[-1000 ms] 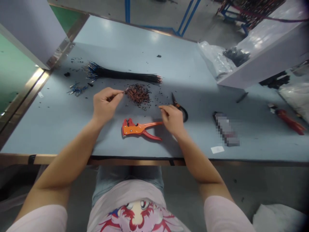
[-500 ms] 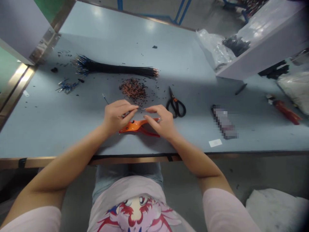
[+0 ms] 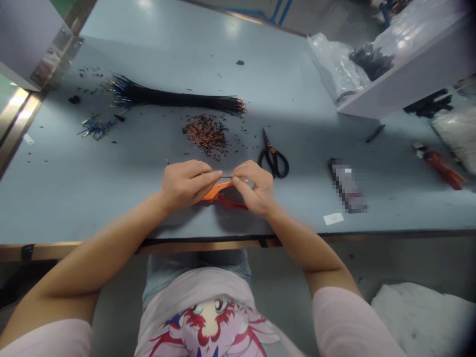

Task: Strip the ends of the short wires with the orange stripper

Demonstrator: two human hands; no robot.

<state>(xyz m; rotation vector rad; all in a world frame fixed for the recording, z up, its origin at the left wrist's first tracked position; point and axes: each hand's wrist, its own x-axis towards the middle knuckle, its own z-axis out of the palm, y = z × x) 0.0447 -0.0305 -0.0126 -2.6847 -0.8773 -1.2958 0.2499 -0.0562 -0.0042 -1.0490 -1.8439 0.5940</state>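
A thin dark wire (image 3: pixel 226 177) is stretched between my two hands. My left hand (image 3: pixel 189 184) is closed around it, and a blue tip of the wire sticks out behind the knuckles. At the other end, my right hand (image 3: pixel 255 187) pinches the wire between thumb and forefinger. Just under my fingers lie orange-handled pliers (image 3: pixel 219 191), their left end hidden by my left hand. Beyond my hands is a heap of small copper-and-black cut pieces (image 3: pixel 207 135). Behind the heap lies a long bundle of black wires (image 3: pixel 174 98), blue at the left end and coppery at the right.
Black-handled scissors (image 3: pixel 274 157) lie right of my right hand. Farther right are a blurred-out phone-like object (image 3: pixel 348 186), a white label (image 3: pixel 333 218), a black pen (image 3: pixel 375 133) and a red-handled tool (image 3: pixel 442 168). Loose blue-ended pieces (image 3: pixel 97 128) lie at left. A plastic bag (image 3: pixel 340 69) leans by the shelf panel.
My right thumb and forefinger have closed on the wire's end. Both hands have shifted slightly toward me and to the right, and my left hand now covers the left end of the pliers.
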